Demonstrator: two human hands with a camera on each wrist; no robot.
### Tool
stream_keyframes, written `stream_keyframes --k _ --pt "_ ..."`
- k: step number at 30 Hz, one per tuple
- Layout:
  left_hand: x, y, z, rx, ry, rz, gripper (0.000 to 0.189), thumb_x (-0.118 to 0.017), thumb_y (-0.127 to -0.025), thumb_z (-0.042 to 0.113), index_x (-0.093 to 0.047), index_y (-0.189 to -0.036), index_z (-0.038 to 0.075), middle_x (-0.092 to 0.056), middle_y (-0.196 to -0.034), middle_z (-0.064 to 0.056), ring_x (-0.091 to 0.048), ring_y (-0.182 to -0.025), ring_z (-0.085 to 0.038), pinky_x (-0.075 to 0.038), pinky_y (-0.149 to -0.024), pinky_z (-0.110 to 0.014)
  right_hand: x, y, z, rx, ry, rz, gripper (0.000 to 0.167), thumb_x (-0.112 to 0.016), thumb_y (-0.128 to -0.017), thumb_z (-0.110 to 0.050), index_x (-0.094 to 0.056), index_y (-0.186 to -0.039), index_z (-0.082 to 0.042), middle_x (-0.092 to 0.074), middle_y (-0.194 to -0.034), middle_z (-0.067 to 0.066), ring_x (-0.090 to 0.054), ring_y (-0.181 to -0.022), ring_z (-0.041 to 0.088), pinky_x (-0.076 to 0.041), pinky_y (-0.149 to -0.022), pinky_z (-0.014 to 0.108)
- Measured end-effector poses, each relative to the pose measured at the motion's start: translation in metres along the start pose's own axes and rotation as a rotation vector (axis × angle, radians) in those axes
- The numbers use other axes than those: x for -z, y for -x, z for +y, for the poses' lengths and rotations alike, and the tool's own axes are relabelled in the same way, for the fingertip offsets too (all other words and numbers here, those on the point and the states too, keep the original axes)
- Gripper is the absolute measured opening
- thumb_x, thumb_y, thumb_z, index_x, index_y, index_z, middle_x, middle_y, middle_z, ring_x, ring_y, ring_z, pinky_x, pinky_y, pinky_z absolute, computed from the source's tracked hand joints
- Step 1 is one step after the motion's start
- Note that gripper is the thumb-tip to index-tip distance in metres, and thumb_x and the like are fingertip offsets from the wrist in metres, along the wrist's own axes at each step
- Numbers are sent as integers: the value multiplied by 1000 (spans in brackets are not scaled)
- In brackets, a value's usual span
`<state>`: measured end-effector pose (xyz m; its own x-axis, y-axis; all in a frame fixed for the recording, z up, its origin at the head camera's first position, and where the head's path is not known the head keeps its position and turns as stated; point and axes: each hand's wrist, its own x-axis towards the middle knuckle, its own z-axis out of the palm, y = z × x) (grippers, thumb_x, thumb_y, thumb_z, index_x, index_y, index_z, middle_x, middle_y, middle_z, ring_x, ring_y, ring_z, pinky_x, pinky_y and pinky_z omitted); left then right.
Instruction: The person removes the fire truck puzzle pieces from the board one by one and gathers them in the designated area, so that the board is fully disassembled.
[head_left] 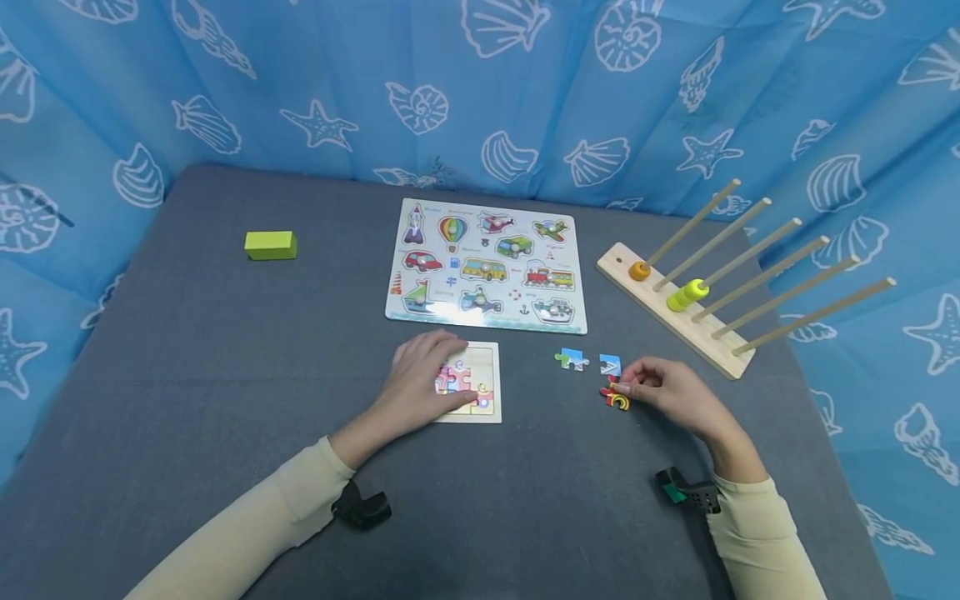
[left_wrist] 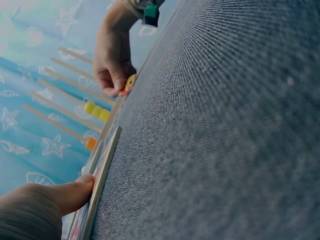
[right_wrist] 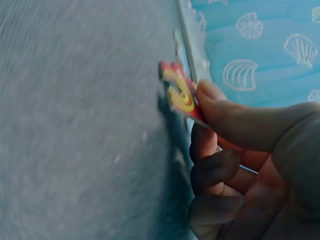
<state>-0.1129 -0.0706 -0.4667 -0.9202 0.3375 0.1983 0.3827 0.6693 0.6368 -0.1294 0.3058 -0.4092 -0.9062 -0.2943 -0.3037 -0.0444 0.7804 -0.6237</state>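
My left hand (head_left: 422, 379) lies over the left half of a small wooden jigsaw tray (head_left: 497, 379), covering that part. Its thumb (left_wrist: 75, 194) rests at the tray's near side, pressing on it. Pink and cream jigsaw pieces (head_left: 459, 377) show inside the frame. Off to the right, my right hand (head_left: 671, 392) pinches a red and yellow jigsaw piece (right_wrist: 181, 92) between thumb and forefinger, tilted up close over the table. Just beyond it lies a blue and white jigsaw piece (head_left: 610, 365), and left of that a blue and green one (head_left: 572, 359).
A peg puzzle board (head_left: 487, 321) with vehicle pictures lies behind the tray. At the right stands a wooden rack (head_left: 660, 312) with several tall slanting pegs, holding orange and yellow-green beads. A green block (head_left: 271, 245) sits back left. A shell-patterned blue curtain (head_left: 360, 75) borders the table.
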Motion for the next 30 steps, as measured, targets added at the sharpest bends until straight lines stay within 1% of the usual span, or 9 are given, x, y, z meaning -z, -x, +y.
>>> stream_keyframes --k 5,9,12,14,17,21,24,30 --pt "-1 0 -1 -6 -10 -8 71 -77 -74 50 -56 -131 13 -51 -136 -6 -43 -129 -23 -24 -109 -49 -2 -1 5 5 -7 19 19 -67 -91 -25 -63 -95 -7 -59 -80 4 -48 -64 7 -40 -57 24" --pt "-1 -1 -1 -18 -14 -8 69 -77 -75 50 -57 -129 13 -52 -137 -6 -42 -132 -22 -22 -112 -48 -3 0 7 9 -14 31 21 -66 -91 -27 -63 -99 -7 -63 -84 5 -52 -67 9 -42 -58 24" --pt "-1 -2 -1 -22 -18 -13 67 -76 -75 50 -58 -128 13 -52 -137 -5 -41 -133 -22 -20 -114 -46 -3 3 8 9 12 41 22 -67 -90 -27 -62 -103 -9 -62 -88 5 -54 -71 12 -43 -61 25" --pt "-1 -2 -1 -20 -19 -19 66 -76 -76 50 -59 -127 12 -53 -137 -5 -41 -134 -22 -20 -115 -45 -4 5 8 14 41 46 26 -69 -89 -26 -61 -107 -10 -60 -90 5 -51 -72 13 -41 -61 25" --pt "-1 -1 -2 -16 -26 -24 65 -75 -76 51 -59 -126 12 -53 -137 -4 -40 -134 -22 -19 -115 -44 -7 10 7 49 86 52 31 -73 -86 -24 -61 -110 -9 -56 -93 6 -48 -73 14 -39 -60 26" --pt "-1 0 -4 -22 -29 -20 64 -75 -76 50 -60 -126 13 -53 -137 -4 -40 -135 -22 -20 -115 -45 -11 12 6 99 131 71 29 -74 -85 -19 -62 -108 -8 -54 -95 6 -46 -75 14 -39 -60 25" --pt "-1 -1 -4 -31 -26 -20 63 -75 -77 51 -60 -125 14 -53 -136 -4 -41 -134 -22 -20 -114 -46 -12 12 6 115 150 86 26 -74 -85 -17 -63 -106 -9 -54 -93 5 -46 -75 13 -38 -61 25" --pt "-1 -2 -5 -38 -9 -38 61 -73 -78 51 -61 -126 16 -52 -136 -3 -42 -132 -22 -20 -113 -49 -9 13 11 144 184 65 24 -74 -84 -13 -62 -105 -11 -54 -88 2 -46 -73 12 -38 -60 25"
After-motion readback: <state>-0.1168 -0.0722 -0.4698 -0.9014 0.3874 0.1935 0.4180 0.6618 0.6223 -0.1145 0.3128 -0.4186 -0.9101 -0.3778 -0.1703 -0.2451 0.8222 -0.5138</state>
